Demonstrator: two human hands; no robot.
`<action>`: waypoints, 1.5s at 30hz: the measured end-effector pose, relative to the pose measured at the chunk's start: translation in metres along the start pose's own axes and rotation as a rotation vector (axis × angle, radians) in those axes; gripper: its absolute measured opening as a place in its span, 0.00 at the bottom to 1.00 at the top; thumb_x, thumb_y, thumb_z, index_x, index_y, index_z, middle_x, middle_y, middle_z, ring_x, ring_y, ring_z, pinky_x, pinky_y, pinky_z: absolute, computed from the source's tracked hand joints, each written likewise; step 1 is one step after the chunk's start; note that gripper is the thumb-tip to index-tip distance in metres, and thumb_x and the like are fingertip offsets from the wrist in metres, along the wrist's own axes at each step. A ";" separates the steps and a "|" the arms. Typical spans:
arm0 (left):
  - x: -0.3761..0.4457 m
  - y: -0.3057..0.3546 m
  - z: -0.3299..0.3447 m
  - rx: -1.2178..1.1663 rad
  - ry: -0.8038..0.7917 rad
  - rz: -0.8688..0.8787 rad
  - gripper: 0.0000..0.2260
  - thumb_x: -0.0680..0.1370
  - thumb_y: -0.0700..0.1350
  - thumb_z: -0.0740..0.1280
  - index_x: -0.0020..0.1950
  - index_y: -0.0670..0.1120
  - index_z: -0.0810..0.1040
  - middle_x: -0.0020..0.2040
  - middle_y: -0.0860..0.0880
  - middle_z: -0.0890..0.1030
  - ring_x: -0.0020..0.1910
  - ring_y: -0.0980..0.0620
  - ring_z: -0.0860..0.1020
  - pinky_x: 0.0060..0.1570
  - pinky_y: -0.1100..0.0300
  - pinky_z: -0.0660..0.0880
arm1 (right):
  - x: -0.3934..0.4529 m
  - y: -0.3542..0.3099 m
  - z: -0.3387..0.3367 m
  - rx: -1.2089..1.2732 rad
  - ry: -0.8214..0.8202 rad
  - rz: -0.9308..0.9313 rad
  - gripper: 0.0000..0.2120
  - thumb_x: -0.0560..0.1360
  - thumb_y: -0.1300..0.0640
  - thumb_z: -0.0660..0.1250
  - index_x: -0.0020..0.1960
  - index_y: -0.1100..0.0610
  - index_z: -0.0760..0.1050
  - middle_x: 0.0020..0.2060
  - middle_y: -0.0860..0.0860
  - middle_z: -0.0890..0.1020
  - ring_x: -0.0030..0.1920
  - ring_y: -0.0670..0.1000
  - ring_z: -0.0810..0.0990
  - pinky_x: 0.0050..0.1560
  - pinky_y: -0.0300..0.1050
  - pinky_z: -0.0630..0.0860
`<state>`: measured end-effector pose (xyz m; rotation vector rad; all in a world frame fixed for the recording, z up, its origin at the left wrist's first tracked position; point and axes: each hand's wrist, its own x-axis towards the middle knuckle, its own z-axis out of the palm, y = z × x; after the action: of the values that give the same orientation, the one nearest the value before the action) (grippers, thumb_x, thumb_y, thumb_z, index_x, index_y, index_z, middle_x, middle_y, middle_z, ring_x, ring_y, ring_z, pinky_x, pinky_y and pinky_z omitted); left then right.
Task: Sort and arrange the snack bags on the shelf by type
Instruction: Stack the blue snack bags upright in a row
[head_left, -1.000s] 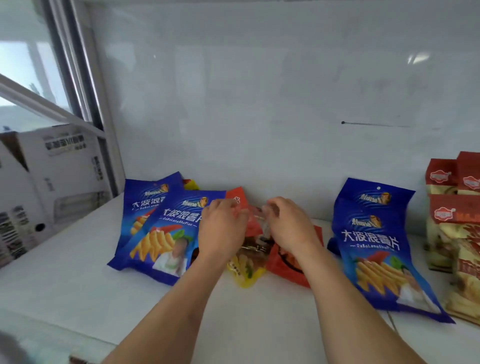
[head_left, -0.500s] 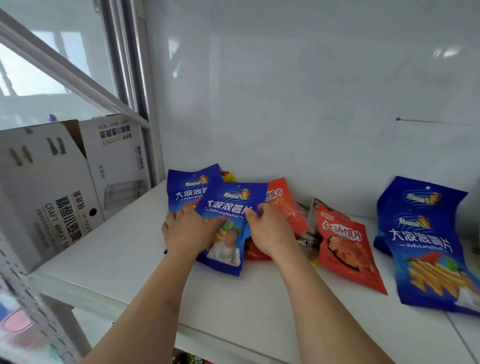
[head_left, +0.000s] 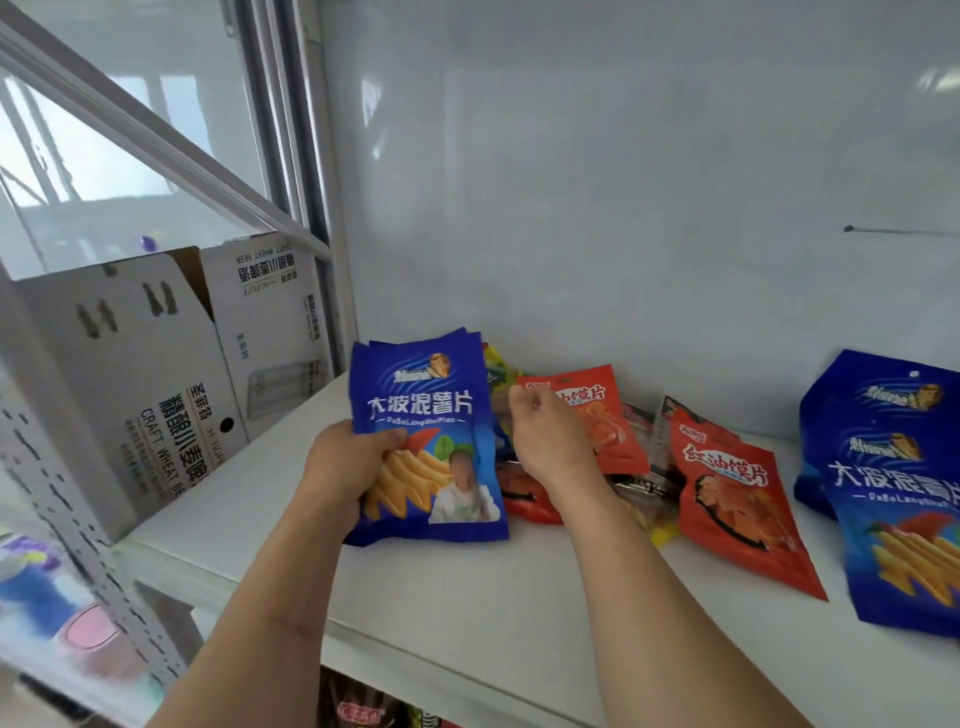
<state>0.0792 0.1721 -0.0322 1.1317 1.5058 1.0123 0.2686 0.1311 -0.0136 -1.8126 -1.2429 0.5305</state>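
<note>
Lifted upright since before, blue bags (head_left: 423, 436) sit gripped in left hand (head_left: 347, 462); right hand (head_left: 545, 441) released, open.

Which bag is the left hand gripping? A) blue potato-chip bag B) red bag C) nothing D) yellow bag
A: the left hand is closed on the left edge of the blue potato-chip bag, lifted upright, while the right hand hovers over a red bag.
</note>
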 end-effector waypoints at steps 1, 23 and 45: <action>0.004 -0.002 -0.008 -0.027 -0.003 -0.028 0.14 0.76 0.46 0.75 0.58 0.43 0.79 0.50 0.43 0.85 0.47 0.42 0.85 0.54 0.43 0.82 | 0.001 -0.005 0.003 0.001 -0.006 -0.006 0.23 0.84 0.43 0.51 0.59 0.59 0.75 0.55 0.55 0.81 0.57 0.57 0.78 0.51 0.47 0.70; 0.056 -0.020 -0.058 -0.045 -0.296 0.136 0.04 0.79 0.45 0.71 0.50 0.50 0.77 0.48 0.47 0.85 0.46 0.46 0.83 0.48 0.50 0.80 | 0.020 -0.034 0.067 0.240 0.039 0.391 0.17 0.79 0.50 0.67 0.34 0.55 0.72 0.29 0.51 0.74 0.30 0.50 0.74 0.35 0.41 0.73; -0.124 -0.021 0.107 -0.216 -0.842 0.154 0.08 0.78 0.39 0.71 0.57 0.43 0.82 0.49 0.44 0.88 0.48 0.43 0.86 0.53 0.46 0.81 | -0.138 0.085 -0.176 0.269 0.577 0.437 0.13 0.75 0.48 0.73 0.41 0.57 0.77 0.37 0.58 0.84 0.35 0.53 0.78 0.38 0.47 0.73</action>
<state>0.1932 0.0540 -0.0474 1.3000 0.6327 0.6376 0.3857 -0.0772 -0.0038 -1.8231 -0.3691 0.3468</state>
